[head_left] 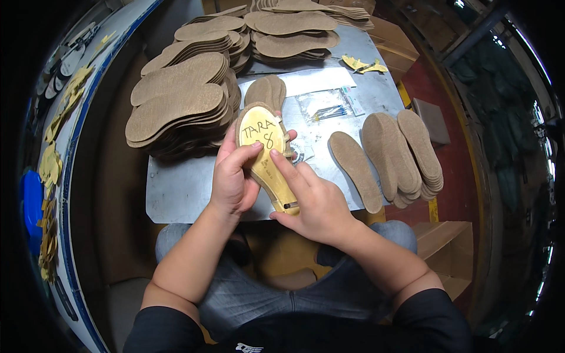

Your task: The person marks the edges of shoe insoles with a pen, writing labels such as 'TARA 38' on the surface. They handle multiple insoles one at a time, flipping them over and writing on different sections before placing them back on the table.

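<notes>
Table [176, 200]: grey metal top, beyond the template and to either side of it.
Left pile [176, 112]: brown insoles in stacks, left of the template.
Far pile [294, 32]: more insoles, well beyond the template.
Right insoles [391, 156]: two stacks, plus a single insole [355, 170], the latter nearer the template.
Right hand [321, 203]: right of the template's heel half; index fingertip on its face near mid-length, thumb at the heel end. Whether the fingers close on the heel, cannot tell.
Left hand [235, 167]: left of the template, gripping it; thumb flat on the face, fingertips emerging past the right edge.
Template [265, 167]: yellow, sole-shaped, handwritten face up, held by the table's near edge. Long axis runs away from the wearer, toe far and slightly left, heel near and slightly right. A brown rim shows around the toe.
Nearer hand: left at the waist, right at the heel; both touch it.
Bag [323, 106]: clear, slim blue items inside, beyond and right of the template.
Dark stub [291, 205]: at the template's heel, beside the right hand; its nature and hold cannot be determined.
</notes>
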Demonstrator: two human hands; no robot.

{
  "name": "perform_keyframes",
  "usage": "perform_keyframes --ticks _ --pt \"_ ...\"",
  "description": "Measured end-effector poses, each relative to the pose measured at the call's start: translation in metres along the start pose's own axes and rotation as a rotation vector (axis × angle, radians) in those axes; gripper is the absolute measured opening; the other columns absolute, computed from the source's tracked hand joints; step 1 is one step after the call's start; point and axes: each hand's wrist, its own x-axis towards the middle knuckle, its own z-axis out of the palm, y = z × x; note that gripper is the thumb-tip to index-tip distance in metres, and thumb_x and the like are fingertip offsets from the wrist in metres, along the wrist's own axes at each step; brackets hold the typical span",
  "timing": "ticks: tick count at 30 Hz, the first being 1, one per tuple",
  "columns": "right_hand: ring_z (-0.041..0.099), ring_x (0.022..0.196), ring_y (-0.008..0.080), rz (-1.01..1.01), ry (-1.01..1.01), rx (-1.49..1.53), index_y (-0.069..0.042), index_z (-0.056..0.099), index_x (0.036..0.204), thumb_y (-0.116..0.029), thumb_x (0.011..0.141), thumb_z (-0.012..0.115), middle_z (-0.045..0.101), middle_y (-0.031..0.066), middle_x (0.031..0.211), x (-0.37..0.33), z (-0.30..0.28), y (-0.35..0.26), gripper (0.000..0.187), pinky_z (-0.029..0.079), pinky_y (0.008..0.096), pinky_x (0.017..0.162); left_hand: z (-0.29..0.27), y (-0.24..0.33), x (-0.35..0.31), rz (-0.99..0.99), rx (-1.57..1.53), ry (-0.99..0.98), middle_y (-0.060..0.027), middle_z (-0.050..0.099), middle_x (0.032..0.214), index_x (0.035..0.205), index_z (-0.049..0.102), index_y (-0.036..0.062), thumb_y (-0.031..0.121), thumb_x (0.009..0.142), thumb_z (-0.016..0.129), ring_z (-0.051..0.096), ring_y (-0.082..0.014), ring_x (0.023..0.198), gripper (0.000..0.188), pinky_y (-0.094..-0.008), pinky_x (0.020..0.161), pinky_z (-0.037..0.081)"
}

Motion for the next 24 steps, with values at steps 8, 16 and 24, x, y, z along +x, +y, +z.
perform_keyframes --ticks 8,16,24 --pt "0.072 0.081 0.0393 -0.004 -0.035 -0.007 -0.014 0.026 0.189 -0.028 0.076 0.106 0.061 0.0152 0.111 0.000 -0.003 -0.001 0.139 0.060 0.0494 0.070 0.005 0.000 -0.002 0.009 0.052 -0.049 -0.0258 0.058 0.170 0.174 0.041 0.0006 0.008 0.116 0.057 0.069 -0.0475 0.146 0.061 -0.0544 0.121 0.062" --pt "0.072 0.081 0.0389 -0.018 -0.005 -0.018 -0.014 0.026 0.189 -0.028 0.077 0.106 0.061 0.0154 0.111 0.000 -0.006 0.004 0.138 0.060 0.0490 0.069 0.010 0.000 -0.004 0.014 0.103 -0.106 -0.0256 0.056 0.173 0.176 0.039 -0.0003 0.005 0.111 0.067 0.067 -0.0466 0.150 0.070 -0.0538 0.123 0.061" --pt "0.073 0.082 0.0394 -0.018 0.009 -0.040 -0.014 0.027 0.189 -0.028 0.077 0.105 0.061 0.0155 0.112 -0.002 -0.009 0.000 0.137 0.060 0.0491 0.069 0.014 0.002 -0.006 0.016 0.119 -0.141 -0.0258 0.055 0.173 0.176 0.038 0.0002 0.000 0.108 0.070 0.065 -0.0480 0.152 0.076 -0.0554 0.124 0.060"
